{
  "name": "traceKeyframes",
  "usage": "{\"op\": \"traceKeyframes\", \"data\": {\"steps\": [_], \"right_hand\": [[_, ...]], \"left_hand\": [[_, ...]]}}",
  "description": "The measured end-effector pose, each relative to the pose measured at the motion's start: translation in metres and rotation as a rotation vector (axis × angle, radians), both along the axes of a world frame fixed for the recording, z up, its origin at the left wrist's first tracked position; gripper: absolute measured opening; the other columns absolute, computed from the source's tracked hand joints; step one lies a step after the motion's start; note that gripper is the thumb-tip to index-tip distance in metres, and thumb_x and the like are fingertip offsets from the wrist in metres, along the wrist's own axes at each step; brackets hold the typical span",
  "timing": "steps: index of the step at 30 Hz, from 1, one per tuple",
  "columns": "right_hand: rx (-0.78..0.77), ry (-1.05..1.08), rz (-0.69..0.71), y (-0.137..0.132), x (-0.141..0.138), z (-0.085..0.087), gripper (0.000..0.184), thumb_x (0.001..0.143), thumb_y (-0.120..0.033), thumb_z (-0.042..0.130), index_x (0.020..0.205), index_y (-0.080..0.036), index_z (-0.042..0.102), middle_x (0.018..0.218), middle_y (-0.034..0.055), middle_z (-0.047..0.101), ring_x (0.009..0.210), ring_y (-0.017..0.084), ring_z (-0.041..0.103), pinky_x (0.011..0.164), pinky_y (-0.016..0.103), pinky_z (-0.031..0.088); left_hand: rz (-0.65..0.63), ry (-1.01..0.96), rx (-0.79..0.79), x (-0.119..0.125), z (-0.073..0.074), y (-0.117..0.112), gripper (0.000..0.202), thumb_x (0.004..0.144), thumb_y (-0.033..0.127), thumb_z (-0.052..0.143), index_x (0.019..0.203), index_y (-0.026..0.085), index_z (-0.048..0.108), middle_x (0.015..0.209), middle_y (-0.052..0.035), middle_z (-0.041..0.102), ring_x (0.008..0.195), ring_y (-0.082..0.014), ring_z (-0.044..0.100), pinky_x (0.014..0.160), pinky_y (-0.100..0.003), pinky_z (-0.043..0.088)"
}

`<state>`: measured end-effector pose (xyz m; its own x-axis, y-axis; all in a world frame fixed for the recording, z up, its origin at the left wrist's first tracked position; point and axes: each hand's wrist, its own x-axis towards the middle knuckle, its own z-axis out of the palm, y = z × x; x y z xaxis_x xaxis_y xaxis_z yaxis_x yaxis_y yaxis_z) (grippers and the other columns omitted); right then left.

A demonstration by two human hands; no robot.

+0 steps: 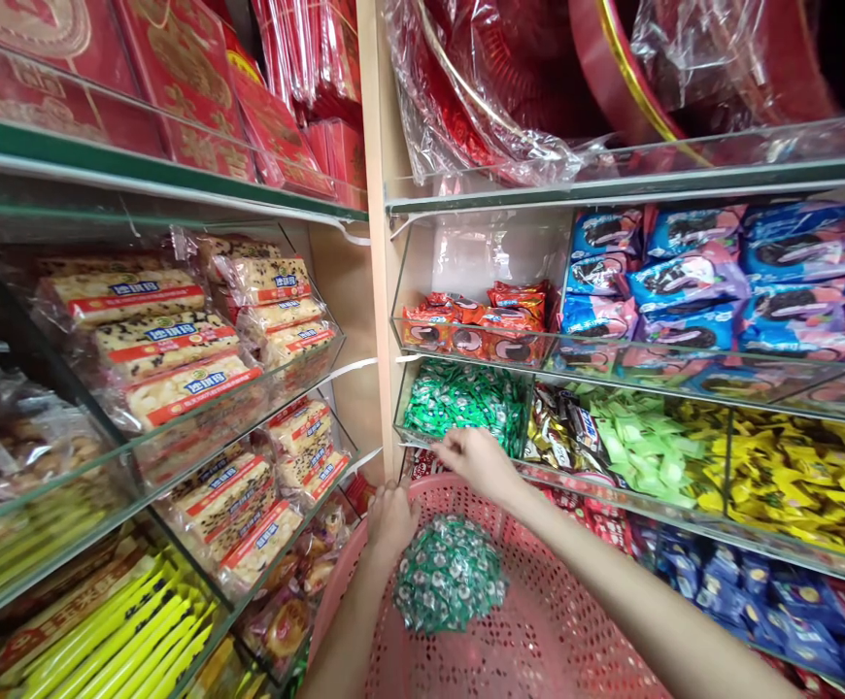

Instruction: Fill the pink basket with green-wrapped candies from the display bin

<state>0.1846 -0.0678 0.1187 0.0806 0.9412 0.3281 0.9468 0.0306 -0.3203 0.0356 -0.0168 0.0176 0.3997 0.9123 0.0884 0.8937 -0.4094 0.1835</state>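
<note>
Candies [448, 575] in green wrappers lie bunched in a pink basket [539, 631] at the lower centre of the frame; more green sweets [466, 396] fill a shelf compartment [527, 416] just above. The left hand [391, 521] grasps the basket's far rim. The right hand [479, 462] is curled at that compartment's front edge; whether it holds anything, I cannot tell.
</note>
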Motion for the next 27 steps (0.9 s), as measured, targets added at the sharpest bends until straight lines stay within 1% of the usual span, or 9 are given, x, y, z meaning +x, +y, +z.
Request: {"op": "traceKeyframes", "data": {"steps": [1, 3, 5, 7, 10, 16, 21, 27], "right_hand": [[0.012, -0.077, -0.048, 0.003, 0.006, 0.009, 0.026, 0.089, -0.030, 0.044, 0.078, -0.018, 0.065, 0.076, 0.0043, 0.066, 0.067, 0.013, 0.059, 0.057, 0.022, 0.033], [-0.012, -0.247, -0.147, 0.011, 0.016, 0.020, 0.020, 0.088, -0.021, 0.044, 0.092, -0.018, 0.064, 0.092, 0.0084, 0.066, 0.077, 0.017, 0.063, 0.059, 0.022, 0.036], [-0.080, -0.376, -0.209, 0.018, 0.025, 0.024, 0.025, 0.087, -0.013, 0.042, 0.102, -0.016, 0.061, 0.101, 0.0123, 0.063, 0.082, 0.020, 0.065, 0.061, 0.024, 0.040], [-0.137, -0.436, -0.223, 0.024, 0.031, 0.023, 0.030, 0.087, -0.008, 0.039, 0.106, -0.015, 0.060, 0.104, 0.0144, 0.061, 0.084, 0.021, 0.066, 0.062, 0.026, 0.042], [-0.175, -0.456, -0.196, 0.029, 0.034, 0.020, 0.033, 0.087, -0.006, 0.036, 0.106, -0.016, 0.061, 0.106, 0.0148, 0.060, 0.088, 0.022, 0.066, 0.066, 0.026, 0.045], [-0.217, -0.434, -0.159, 0.033, 0.038, 0.016, 0.027, 0.086, -0.010, 0.044, 0.105, -0.016, 0.062, 0.110, 0.0140, 0.058, 0.095, 0.023, 0.063, 0.071, 0.028, 0.045], [-0.216, -0.439, -0.155, 0.031, 0.040, 0.017, 0.024, 0.085, -0.012, 0.047, 0.106, -0.016, 0.059, 0.112, 0.0135, 0.056, 0.093, 0.023, 0.063, 0.067, 0.027, 0.044], [-0.174, -0.443, -0.154, 0.027, 0.041, 0.018, 0.020, 0.084, -0.012, 0.048, 0.102, -0.016, 0.056, 0.110, 0.0114, 0.057, 0.091, 0.021, 0.063, 0.060, 0.024, 0.038]], "left_hand": [[0.000, -0.004, 0.000, 0.000, -0.001, 0.000, 0.045, 0.087, 0.034, 0.042, 0.129, 0.020, 0.049, 0.115, -0.0119, 0.061, 0.106, -0.0232, 0.056, 0.085, -0.031, 0.042], [0.000, -0.013, 0.009, -0.001, -0.002, 0.000, 0.044, 0.086, 0.034, 0.043, 0.127, 0.020, 0.050, 0.113, -0.0115, 0.062, 0.106, -0.0234, 0.056, 0.084, -0.032, 0.042], [0.000, -0.017, 0.014, -0.001, -0.003, 0.001, 0.043, 0.086, 0.033, 0.043, 0.126, 0.020, 0.052, 0.111, -0.0115, 0.063, 0.105, -0.0236, 0.056, 0.084, -0.031, 0.042], [-0.001, -0.024, 0.019, -0.002, -0.005, 0.001, 0.043, 0.086, 0.033, 0.043, 0.125, 0.020, 0.052, 0.111, -0.0118, 0.063, 0.105, -0.0236, 0.057, 0.083, -0.031, 0.042], [-0.002, -0.033, 0.018, -0.002, -0.005, 0.002, 0.044, 0.086, 0.033, 0.042, 0.127, 0.020, 0.051, 0.111, -0.0120, 0.063, 0.105, -0.0237, 0.057, 0.084, -0.032, 0.042], [0.005, -0.036, -0.002, -0.002, -0.002, 0.000, 0.045, 0.086, 0.033, 0.042, 0.129, 0.020, 0.050, 0.114, -0.0117, 0.062, 0.106, -0.0234, 0.056, 0.085, -0.031, 0.041], [0.006, -0.025, 0.005, -0.002, -0.001, -0.001, 0.044, 0.086, 0.034, 0.041, 0.127, 0.020, 0.051, 0.112, -0.0113, 0.063, 0.106, -0.0234, 0.056, 0.084, -0.031, 0.042], [-0.004, -0.041, 0.025, -0.002, -0.004, 0.000, 0.043, 0.086, 0.034, 0.042, 0.125, 0.019, 0.053, 0.111, -0.0115, 0.064, 0.105, -0.0245, 0.056, 0.084, -0.033, 0.042]]}}
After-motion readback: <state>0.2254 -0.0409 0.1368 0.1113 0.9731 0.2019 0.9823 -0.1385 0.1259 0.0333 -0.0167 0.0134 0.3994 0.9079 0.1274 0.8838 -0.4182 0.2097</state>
